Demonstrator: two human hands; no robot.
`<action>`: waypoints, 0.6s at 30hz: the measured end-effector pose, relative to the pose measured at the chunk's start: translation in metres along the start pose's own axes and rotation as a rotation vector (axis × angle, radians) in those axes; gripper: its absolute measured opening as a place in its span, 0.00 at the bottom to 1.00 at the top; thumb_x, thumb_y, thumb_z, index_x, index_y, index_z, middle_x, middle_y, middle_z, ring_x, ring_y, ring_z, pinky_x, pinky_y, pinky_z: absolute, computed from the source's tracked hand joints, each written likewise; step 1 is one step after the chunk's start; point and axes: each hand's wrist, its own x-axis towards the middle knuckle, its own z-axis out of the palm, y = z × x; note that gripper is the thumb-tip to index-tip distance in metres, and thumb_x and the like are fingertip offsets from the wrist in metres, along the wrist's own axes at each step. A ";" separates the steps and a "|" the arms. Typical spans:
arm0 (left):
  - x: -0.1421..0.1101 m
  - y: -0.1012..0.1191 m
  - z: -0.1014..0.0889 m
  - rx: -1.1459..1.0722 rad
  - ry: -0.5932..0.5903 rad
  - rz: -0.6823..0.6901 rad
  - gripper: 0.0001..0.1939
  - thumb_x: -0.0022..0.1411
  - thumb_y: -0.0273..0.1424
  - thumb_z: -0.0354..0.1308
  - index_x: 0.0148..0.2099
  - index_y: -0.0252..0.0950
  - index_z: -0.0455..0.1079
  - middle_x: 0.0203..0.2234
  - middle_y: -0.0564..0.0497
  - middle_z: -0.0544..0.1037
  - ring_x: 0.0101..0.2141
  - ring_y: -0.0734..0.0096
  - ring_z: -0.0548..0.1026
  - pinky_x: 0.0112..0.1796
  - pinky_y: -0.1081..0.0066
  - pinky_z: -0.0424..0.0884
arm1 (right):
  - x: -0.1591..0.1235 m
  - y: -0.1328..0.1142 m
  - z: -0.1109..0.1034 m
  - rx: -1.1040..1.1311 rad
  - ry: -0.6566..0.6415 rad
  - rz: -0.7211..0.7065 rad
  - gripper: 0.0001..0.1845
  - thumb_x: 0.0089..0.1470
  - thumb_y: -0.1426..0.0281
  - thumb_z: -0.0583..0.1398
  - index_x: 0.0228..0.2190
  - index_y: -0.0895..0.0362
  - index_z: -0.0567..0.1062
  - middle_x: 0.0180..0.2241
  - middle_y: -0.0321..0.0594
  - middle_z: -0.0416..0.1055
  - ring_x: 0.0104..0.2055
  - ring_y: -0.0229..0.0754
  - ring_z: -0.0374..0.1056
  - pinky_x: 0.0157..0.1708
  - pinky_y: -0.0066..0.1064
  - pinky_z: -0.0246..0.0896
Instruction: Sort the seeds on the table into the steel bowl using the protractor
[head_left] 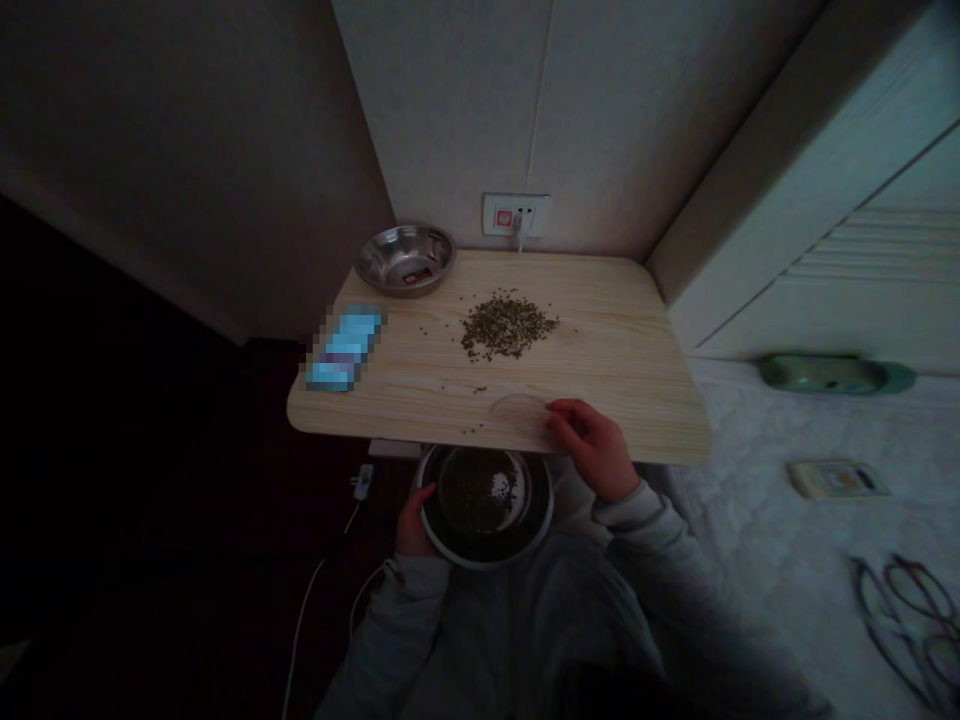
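Note:
My left hand (pixel 417 522) is closed on the left side of a round, pale-rimmed bowl (pixel 487 563). The bowl is below the table's front edge, with small dark beans (pixel 474 500) inside. Over the front of the table, my right hand (pixel 592 445) pinches a thin, clear plastic piece (pixel 521 408) between thumb and fingers. It looks curved along its far edge; its exact kind is unclear. A loose pile of small greenish-brown beans (pixel 506 326) lies at mid-table, and a few stray ones are scattered between it and the front edge.
On the small wooden table (pixel 630 350) stand a steel bowl (pixel 409 262) at back left and a phone (pixel 345 347) with a blurred screen. A wall socket (pixel 516 214) holds a plug. Right of the table, a green object (pixel 832 374) and cables (pixel 900 620) lie on white bedding.

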 end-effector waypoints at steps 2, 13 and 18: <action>-0.001 0.000 0.000 0.004 0.001 0.015 0.13 0.49 0.23 0.48 0.17 0.32 0.69 0.17 0.44 0.76 0.31 0.60 0.73 0.36 0.65 0.67 | 0.006 -0.001 0.004 -0.043 0.009 -0.023 0.12 0.47 0.66 0.51 0.32 0.58 0.70 0.25 0.39 0.70 0.26 0.36 0.63 0.27 0.28 0.57; 0.004 0.009 -0.012 -0.054 0.034 0.018 0.10 0.47 0.23 0.49 0.22 0.30 0.71 0.17 0.45 0.76 0.33 0.59 0.73 0.36 0.64 0.68 | 0.011 -0.013 0.014 -0.027 -0.103 -0.082 0.12 0.46 0.68 0.51 0.31 0.58 0.70 0.21 0.36 0.67 0.23 0.34 0.61 0.25 0.26 0.55; 0.005 0.012 -0.011 -0.070 0.029 0.013 0.12 0.48 0.23 0.47 0.21 0.31 0.71 0.17 0.45 0.76 0.34 0.59 0.73 0.36 0.63 0.68 | 0.013 -0.018 0.018 -0.036 -0.121 -0.122 0.11 0.47 0.68 0.51 0.31 0.58 0.70 0.22 0.37 0.68 0.24 0.34 0.62 0.25 0.26 0.56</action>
